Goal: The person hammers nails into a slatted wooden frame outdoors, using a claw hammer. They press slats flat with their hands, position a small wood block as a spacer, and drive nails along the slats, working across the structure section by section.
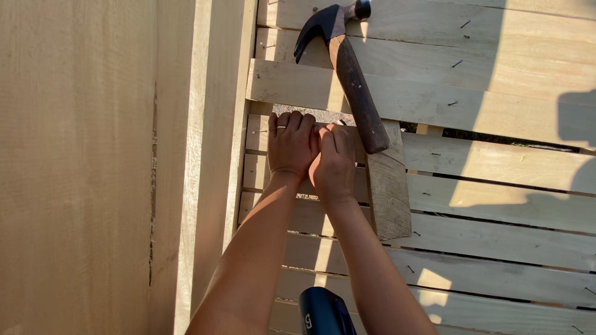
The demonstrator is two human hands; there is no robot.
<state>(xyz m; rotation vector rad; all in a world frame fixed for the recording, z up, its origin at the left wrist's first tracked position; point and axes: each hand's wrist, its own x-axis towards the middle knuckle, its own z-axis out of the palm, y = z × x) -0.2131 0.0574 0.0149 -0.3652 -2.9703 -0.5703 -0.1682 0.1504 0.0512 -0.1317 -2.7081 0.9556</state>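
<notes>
Left hand (290, 146) and right hand (333, 162) pressed together on a pallet slat (273, 174), fingers curled, grip unclear; claw hammer (347, 68) lies just beyond, right; protruding nails (456, 63) could likely snag skin.

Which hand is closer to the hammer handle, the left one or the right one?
The right hand. It rests on the slat just left of the lower end of the hammer handle, apart from it. The left hand, wearing a ring, lies further left, beyond the right one.
</notes>
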